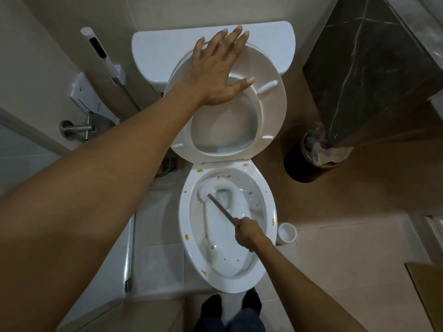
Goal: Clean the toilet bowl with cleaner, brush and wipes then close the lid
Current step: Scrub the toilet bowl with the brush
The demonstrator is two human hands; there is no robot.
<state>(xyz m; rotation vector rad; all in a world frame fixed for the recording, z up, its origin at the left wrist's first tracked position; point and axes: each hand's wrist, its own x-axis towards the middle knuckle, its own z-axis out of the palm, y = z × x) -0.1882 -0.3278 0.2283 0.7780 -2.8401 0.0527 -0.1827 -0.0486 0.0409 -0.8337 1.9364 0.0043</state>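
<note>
The raised seat is pressed by the left hand, fingers spread; the brush is gripped by the right hand, its fingers clamped on the handle, in the stained bowl.

text: none legible | labels: none | brands: none | numbers: none

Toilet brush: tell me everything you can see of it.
The toilet brush has a thin grey, metal-looking handle and a white bristle head. It slants down into the toilet bowl, head pressed against the bowl's far left inner wall beside the water. The right hand grips the handle's near end. Yellow-brown spots dot the bowl around it.
</note>
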